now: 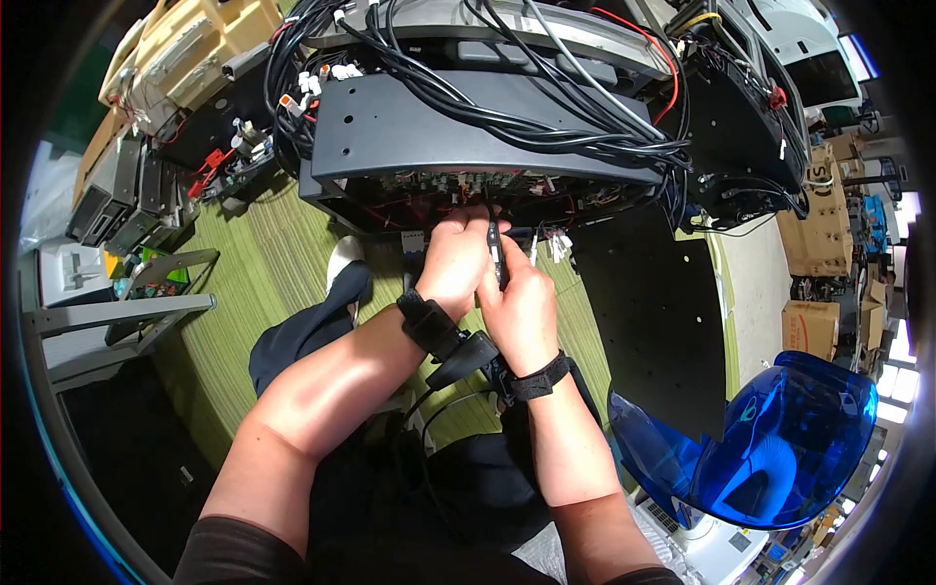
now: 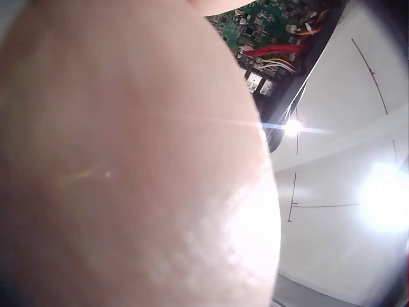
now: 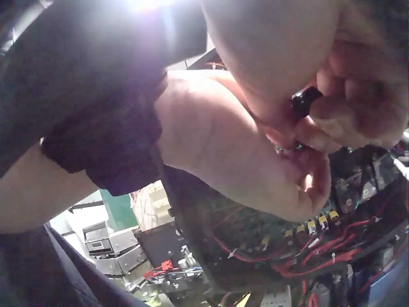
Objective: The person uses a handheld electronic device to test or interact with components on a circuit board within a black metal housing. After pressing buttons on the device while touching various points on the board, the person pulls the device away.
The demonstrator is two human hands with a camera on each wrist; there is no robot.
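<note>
My right hand (image 1: 525,310) grips a slim black pen-like tool (image 1: 495,255), pointed toward the open front of a dark metal casing (image 1: 390,136). Close beside it, my left hand (image 1: 456,258) reaches into that opening with bent fingers; I cannot tell what its fingertips hold. Inside the casing lies a green circuit board (image 2: 262,29) with red wires (image 2: 278,49) and white wires. In the right wrist view, the left hand (image 3: 223,141) and right hand (image 3: 361,96) meet over the board, the tool's black end (image 3: 307,99) showing between them. The left palm fills most of the left wrist view.
A thick bundle of black cables (image 1: 468,112) drapes over the casing. Loose white connectors (image 1: 558,246) hang beside the opening. To the right are a dark metal panel (image 1: 653,322) and a blue transparent shell (image 1: 780,448). A grey metal frame (image 1: 127,312) stands left.
</note>
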